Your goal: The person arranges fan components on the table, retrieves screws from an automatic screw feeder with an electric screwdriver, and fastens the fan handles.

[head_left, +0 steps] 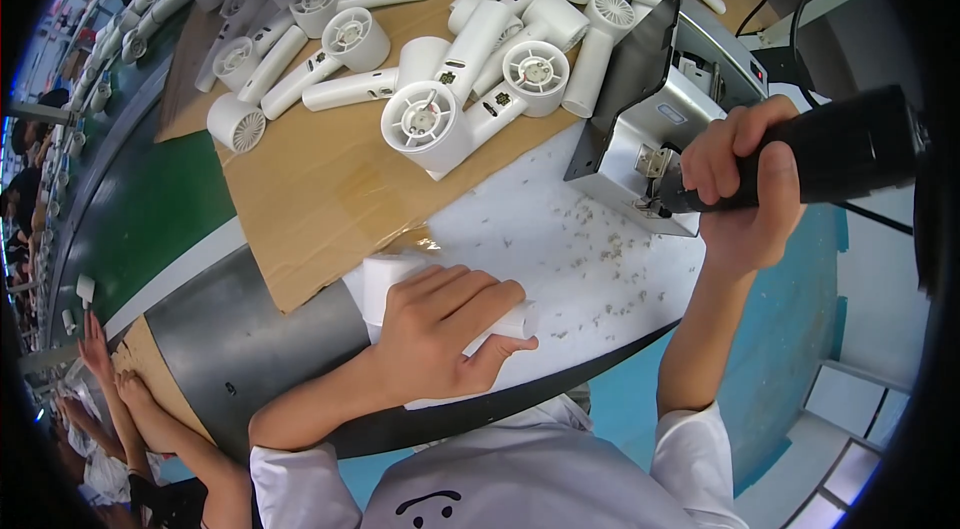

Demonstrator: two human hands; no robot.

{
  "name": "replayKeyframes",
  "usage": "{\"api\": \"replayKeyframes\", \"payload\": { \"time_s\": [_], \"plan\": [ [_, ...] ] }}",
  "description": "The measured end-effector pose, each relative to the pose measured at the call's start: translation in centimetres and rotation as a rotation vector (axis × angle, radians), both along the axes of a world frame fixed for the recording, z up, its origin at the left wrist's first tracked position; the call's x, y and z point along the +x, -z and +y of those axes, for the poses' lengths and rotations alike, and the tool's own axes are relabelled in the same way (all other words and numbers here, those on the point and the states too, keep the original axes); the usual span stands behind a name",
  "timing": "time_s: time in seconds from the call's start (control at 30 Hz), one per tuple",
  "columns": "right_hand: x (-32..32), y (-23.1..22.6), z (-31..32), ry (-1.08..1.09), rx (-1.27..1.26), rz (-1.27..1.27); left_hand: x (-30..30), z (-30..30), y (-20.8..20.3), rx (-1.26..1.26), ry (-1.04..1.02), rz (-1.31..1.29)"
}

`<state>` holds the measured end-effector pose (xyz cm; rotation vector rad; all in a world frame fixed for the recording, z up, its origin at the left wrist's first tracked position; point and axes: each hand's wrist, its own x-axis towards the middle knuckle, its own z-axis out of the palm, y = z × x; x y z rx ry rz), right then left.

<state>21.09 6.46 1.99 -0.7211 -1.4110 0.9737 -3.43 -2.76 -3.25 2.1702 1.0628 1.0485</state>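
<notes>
My left hand [440, 329] is wrapped round a white handheld fan body [385, 281]. It lies sideways on the white sheet, its round head at my knuckles and its handle end poking out past my thumb. My right hand [750, 179] grips a black electric screwdriver [850, 144], held roughly level. The screwdriver's front end is at the outlet of a silver-and-black screw feeder [650, 119]; whether a screw sits on the tip is too small to tell. Behind my hands several more white fan bodies [430, 119] are heaped, some with their grilles and small circuit boards showing.
The heap rests on brown cardboard [310, 199]. Tiny loose bits [610, 259], possibly screws, are scattered over the white sheet [480, 239]. At the left runs a green conveyor belt [120, 239]; a co-worker's arm [170, 409] reaches in there. Black cables [795, 19] hang at the right.
</notes>
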Motion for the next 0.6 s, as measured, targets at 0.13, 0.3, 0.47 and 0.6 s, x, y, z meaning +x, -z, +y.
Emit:
{"api": "replayKeyframes", "payload": {
  "time_s": [0.13,0.3,0.47,0.6],
  "plan": [
    [0.7,0.0,0.2,-0.073,-0.024,0.049,0.0,-0.5,-0.1,0.015,-0.010,-0.019],
    [-0.9,0.2,-1.4,-0.259,-0.309,0.363,-0.3,-0.7,0.3,0.010,-0.032,-0.052],
    [-1.9,-0.1,-6.5,-0.385,0.076,0.681,-0.1,-0.7,0.0,0.017,-0.029,-0.069],
    [-3.1,0.0,-7.0,-0.346,0.155,0.669,-0.3,-0.6,0.0,0.014,-0.040,-0.054]
  ]
}}
